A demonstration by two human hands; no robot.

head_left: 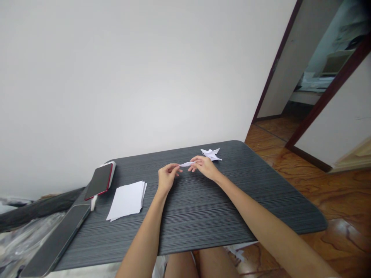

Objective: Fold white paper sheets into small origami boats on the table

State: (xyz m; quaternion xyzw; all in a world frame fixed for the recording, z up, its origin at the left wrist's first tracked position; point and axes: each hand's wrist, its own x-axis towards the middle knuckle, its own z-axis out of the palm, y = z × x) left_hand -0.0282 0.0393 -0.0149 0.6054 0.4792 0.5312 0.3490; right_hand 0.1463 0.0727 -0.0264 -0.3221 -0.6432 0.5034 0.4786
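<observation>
Dark, streaked table (203, 220) before you, its far edge by a pale wall (145, 77). Your left hand (167, 178): thumb and forefinger pinched on the left end of a narrow strip of folded white paper (185, 164). Your right hand (204, 167): thumb and fingers closed on the strip's right end, lower fingers curled loosely beneath. Strip lies nearly level between your hands, over the far middle of the table; cannot tell whether it touches the top.

Just beyond your right hand, to the far right: a white folded-paper figure (211, 154), points spread. Left of your left forearm: a loose stack of white sheets (126, 199), edges not squared. Farther left, a dark red-edged device (100, 181) overlaps a white object (113, 169). Near left edge: a long dark panel (58, 241). Wood-patterned floor (278, 166) at right.
</observation>
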